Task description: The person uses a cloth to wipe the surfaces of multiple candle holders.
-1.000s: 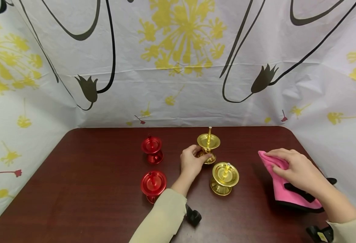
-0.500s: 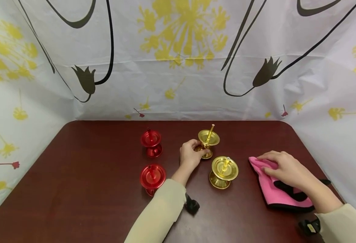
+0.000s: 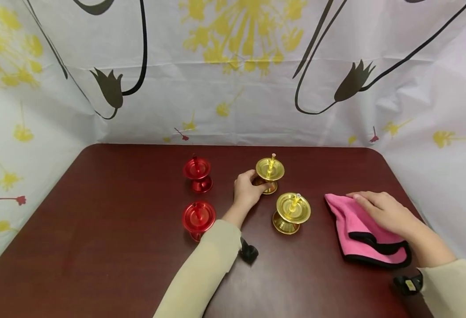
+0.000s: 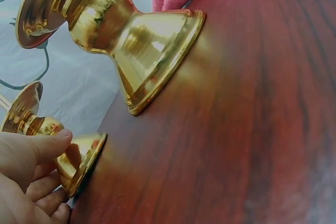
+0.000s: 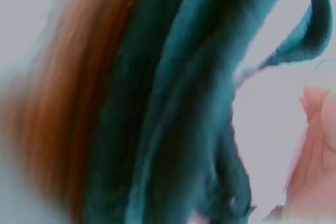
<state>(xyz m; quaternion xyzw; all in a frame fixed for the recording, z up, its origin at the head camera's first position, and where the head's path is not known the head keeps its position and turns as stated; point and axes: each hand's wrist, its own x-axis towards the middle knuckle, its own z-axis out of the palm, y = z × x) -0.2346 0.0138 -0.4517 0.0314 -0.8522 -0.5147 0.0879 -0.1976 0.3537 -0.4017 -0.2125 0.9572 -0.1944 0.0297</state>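
Observation:
My left hand [image 3: 246, 191] grips the lower part of the far gold candle holder [image 3: 270, 169], which stands upright on the table. In the left wrist view its thumb lies across the holder's waist [image 4: 49, 125], with fingers round the other side. Nearer stands a second gold candle holder [image 3: 291, 210], untouched. My right hand [image 3: 388, 213] rests with extended fingers at the upper right edge of a pink cloth [image 3: 346, 218] with black trim, lying folded on the table. The right wrist view is blurred, showing the cloth's dark trim [image 5: 173, 103] and part of the hand.
Two red candle holders, one far [image 3: 198, 176] and one near [image 3: 198, 218], stand left of my left forearm. All rest on a dark reddish-brown table [image 3: 97, 247]. A white patterned sheet [image 3: 233, 115] hangs behind and at both sides.
The cloth came down from a partly lifted position and now lies flatter. My right hand has loosened from its pinch and shifted toward the cloth's right edge. The gripped gold holder tilted slightly, then straightened.

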